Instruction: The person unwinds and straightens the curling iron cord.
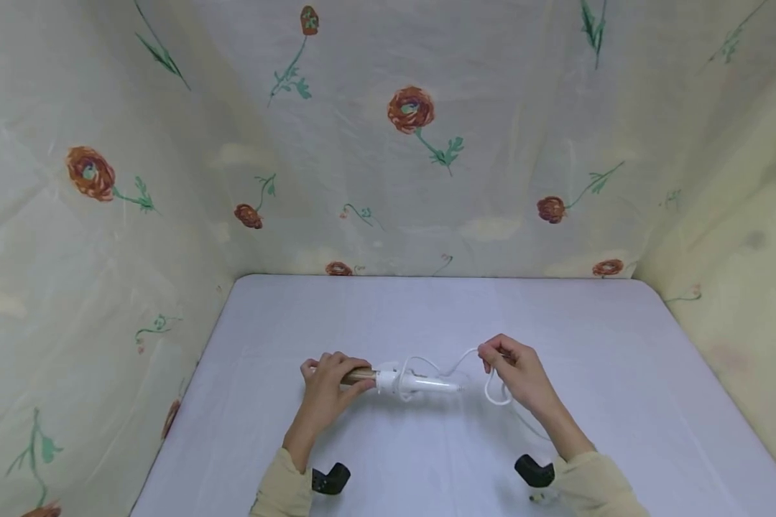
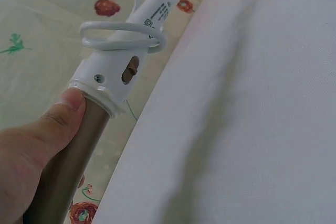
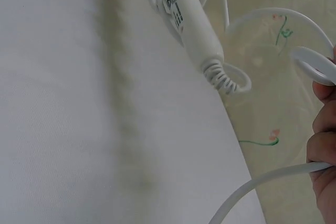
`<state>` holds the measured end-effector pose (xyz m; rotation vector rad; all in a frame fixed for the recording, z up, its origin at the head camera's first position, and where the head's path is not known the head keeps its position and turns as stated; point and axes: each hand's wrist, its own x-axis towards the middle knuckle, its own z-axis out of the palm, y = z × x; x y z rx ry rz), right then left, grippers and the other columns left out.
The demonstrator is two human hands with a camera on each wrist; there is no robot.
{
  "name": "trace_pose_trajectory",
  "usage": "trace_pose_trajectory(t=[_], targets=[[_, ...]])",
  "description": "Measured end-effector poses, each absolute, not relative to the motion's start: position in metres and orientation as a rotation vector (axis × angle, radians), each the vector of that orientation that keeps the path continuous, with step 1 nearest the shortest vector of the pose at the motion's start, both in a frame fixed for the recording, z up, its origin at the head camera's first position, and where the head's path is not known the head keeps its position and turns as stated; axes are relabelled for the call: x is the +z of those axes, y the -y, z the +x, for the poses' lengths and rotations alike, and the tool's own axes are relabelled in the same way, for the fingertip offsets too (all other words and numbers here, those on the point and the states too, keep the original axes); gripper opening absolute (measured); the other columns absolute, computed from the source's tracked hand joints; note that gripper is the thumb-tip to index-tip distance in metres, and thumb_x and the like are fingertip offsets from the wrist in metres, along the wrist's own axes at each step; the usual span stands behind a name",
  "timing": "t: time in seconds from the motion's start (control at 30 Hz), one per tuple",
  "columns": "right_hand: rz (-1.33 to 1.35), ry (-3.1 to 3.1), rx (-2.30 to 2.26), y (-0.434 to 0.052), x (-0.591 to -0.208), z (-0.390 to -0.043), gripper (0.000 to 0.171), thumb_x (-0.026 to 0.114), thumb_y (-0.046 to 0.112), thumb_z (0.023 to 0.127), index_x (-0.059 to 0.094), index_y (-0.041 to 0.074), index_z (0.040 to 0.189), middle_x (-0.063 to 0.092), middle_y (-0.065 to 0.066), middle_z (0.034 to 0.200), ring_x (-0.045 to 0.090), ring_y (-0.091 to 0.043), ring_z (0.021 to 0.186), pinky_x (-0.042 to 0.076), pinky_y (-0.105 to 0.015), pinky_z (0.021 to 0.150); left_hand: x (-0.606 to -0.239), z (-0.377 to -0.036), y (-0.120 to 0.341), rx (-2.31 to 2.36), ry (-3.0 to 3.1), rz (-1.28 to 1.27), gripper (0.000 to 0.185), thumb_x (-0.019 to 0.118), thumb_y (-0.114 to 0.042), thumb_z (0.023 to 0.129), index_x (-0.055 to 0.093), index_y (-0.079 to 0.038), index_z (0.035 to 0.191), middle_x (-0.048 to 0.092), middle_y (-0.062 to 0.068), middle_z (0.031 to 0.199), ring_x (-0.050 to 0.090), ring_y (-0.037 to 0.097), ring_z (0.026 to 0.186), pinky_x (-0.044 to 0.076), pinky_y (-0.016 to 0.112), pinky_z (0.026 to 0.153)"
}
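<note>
A curling iron with a white handle (image 1: 436, 385) and a bronze barrel (image 2: 79, 156) is held above the table, handle pointing right. My left hand (image 1: 328, 388) grips it by the barrel, with the thumb (image 2: 65, 106) lying against the white collar. White cord (image 2: 123, 43) loops around the handle beside the collar. From the coiled cord guard (image 3: 220, 77) at the handle's end the cord comes out. To the right, my right hand (image 1: 517, 370) pinches the cord (image 3: 283, 169), and a loose loop hangs below the fingers. Part of the right hand is cut off in the right wrist view.
A white-covered table (image 1: 388, 309) lies underneath, with flower-patterned cloth (image 1: 362, 158) hanging behind it and at both sides. Black wrist devices (image 1: 332, 479) show by each sleeve. Under the right one is a small object (image 1: 537, 497), too unclear to name.
</note>
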<state>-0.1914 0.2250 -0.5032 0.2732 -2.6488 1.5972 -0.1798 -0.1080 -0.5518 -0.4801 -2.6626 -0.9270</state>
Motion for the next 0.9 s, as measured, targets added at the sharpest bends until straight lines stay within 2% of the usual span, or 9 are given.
trace_pose_trajectory(t=[0.17,0.33,0.47,0.67,0.9], targets=[[0.397,2.649,1.608,-0.224,-0.498,-0.182,0.016,0.056,0.022,0.096,0.062,0.008,0.092,0.059,-0.005,0.072,0.046,-0.009,0.061,0.039,-0.023,0.055,-0.552,-0.183,0.105,-0.918,2.666,-0.442,0.033,0.071,-0.044,0.078,0.069,-0.025,0.104,0.062,-0.006,0.089,0.05,0.015,0.084,0.019,0.051,0.089],[0.579,2.689,1.637,-0.223,-0.498,-0.175,0.009,0.054,0.013,0.096,0.06,0.01,0.09,0.057,-0.009,0.071,0.044,-0.007,0.056,0.037,-0.024,0.052,-0.551,-0.186,0.101,-0.92,2.672,-0.369,0.035,0.07,-0.046,0.078,0.069,-0.024,0.106,0.063,-0.003,0.09,0.05,0.017,0.085,0.019,0.052,0.09],[0.65,2.785,1.629,-0.22,-0.495,-0.17,0.009,0.055,0.018,0.096,0.06,0.015,0.089,0.058,-0.007,0.069,0.042,-0.004,0.054,0.037,-0.022,0.051,-0.549,-0.188,0.099,-0.931,2.664,-0.321,0.035,0.069,-0.046,0.078,0.069,-0.025,0.106,0.063,-0.002,0.09,0.049,0.017,0.084,0.018,0.054,0.09],[0.767,2.914,1.664,-0.21,-0.492,-0.162,0.018,0.056,0.03,0.095,0.06,0.015,0.085,0.057,-0.004,0.068,0.045,-0.002,0.055,0.041,-0.022,0.051,-0.542,-0.191,0.099,-0.944,2.655,-0.297,0.035,0.069,-0.047,0.078,0.069,-0.027,0.107,0.063,-0.004,0.091,0.048,0.016,0.084,0.017,0.052,0.091],[0.909,3.06,1.561,-0.199,-0.504,-0.158,0.015,0.06,0.033,0.093,0.061,0.019,0.091,0.058,0.005,0.075,0.05,-0.004,0.063,0.044,-0.022,0.057,-0.535,-0.193,0.1,-0.955,2.641,-0.289,0.035,0.068,-0.048,0.079,0.068,-0.028,0.108,0.063,-0.003,0.096,0.049,0.017,0.087,0.018,0.052,0.09]])
